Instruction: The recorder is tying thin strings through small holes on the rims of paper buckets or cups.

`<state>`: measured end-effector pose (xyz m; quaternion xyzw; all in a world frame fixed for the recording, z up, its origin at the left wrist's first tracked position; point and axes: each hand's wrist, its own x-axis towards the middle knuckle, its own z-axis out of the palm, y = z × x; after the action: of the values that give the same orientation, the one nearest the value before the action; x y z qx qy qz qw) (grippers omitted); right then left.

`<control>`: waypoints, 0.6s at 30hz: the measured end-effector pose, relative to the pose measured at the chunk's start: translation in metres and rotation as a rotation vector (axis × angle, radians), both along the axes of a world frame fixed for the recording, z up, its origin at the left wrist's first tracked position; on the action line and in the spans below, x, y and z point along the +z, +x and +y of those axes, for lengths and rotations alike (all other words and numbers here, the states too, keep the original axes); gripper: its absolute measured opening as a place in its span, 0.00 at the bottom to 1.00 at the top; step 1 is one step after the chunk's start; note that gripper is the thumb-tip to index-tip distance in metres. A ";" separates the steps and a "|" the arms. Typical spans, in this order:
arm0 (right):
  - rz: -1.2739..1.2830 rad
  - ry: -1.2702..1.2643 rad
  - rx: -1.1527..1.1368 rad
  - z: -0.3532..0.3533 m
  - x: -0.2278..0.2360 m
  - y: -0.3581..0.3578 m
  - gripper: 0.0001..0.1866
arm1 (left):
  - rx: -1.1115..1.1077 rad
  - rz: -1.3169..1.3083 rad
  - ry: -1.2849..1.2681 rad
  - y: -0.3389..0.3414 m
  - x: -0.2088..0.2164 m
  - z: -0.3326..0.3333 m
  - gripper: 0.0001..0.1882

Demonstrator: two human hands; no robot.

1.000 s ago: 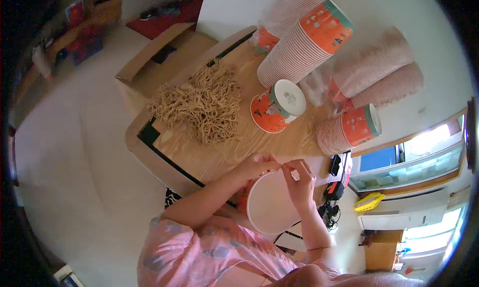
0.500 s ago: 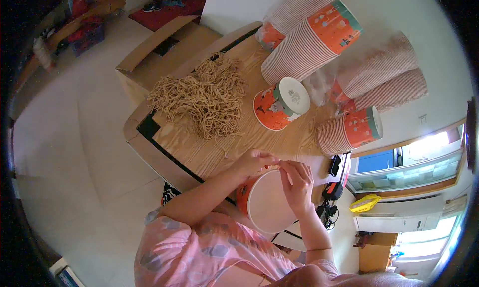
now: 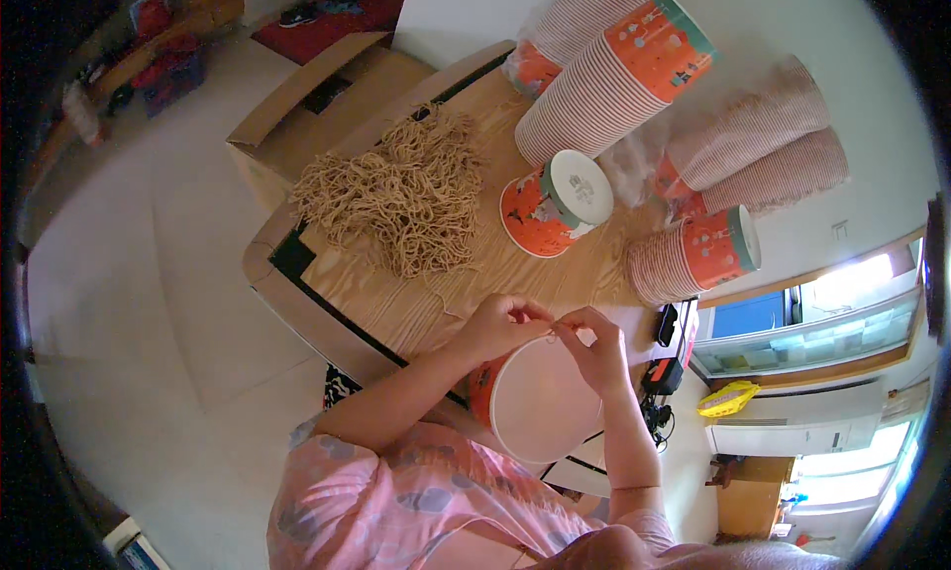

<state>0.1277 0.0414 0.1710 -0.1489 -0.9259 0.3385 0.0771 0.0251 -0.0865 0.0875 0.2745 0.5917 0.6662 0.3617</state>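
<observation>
An orange paper bucket (image 3: 479, 390) rests against my body at the table's near edge, its wide white mouth turned up toward me. At its far rim my left hand (image 3: 507, 327) pinches with thumb and fingers, and my right hand (image 3: 592, 350) pinches close beside it, the fingertips nearly touching. Between them a small bit of thin tan string shows at the rim; the fingers hide most of it. Beyond my left hand lies a tangled heap of tan string (image 3: 401, 199) on the wooden table (image 3: 371, 308). Farther off stands one upturned orange bucket (image 3: 530, 216).
Behind it leans a tall stack of nested buckets (image 3: 594, 100); a shorter stack (image 3: 693, 258) stands to the right. Plastic-wrapped stacks (image 3: 753, 134) line the wall. An open cardboard box (image 3: 367, 85) sits past the table's left edge. Black cables (image 3: 654, 416) lie right of my right hand.
My right hand has shifted slightly, its fingers now more bent and pinched at the rim. The left hand stays at nearly the same place. The bucket has hardly moved.
</observation>
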 end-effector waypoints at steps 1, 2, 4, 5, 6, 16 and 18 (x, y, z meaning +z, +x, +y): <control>0.017 -0.013 0.002 0.000 -0.001 0.000 0.05 | 0.032 -0.086 0.083 0.002 -0.003 0.002 0.11; 0.016 -0.014 0.003 0.000 -0.002 -0.001 0.05 | 0.063 -0.172 0.166 0.003 -0.004 0.002 0.10; 0.032 -0.004 -0.005 0.001 -0.004 -0.001 0.05 | 0.062 -0.155 0.147 0.002 -0.002 0.000 0.10; 0.031 -0.004 -0.007 0.000 -0.003 -0.001 0.05 | 0.058 -0.138 0.128 0.002 0.000 -0.001 0.09; 0.035 0.004 -0.010 -0.001 -0.002 -0.002 0.04 | 0.055 -0.138 0.128 0.002 0.002 -0.001 0.09; 0.014 -0.121 -0.043 -0.001 -0.005 -0.005 0.07 | 0.148 0.160 0.115 0.002 0.001 -0.002 0.08; -0.012 -0.182 -0.014 -0.001 -0.004 -0.006 0.09 | 0.151 0.131 0.118 0.000 -0.002 -0.003 0.08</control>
<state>0.1216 0.0402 0.1674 -0.1637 -0.8907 0.4199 0.0599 0.0254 -0.0896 0.0854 0.2928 0.5926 0.7061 0.2540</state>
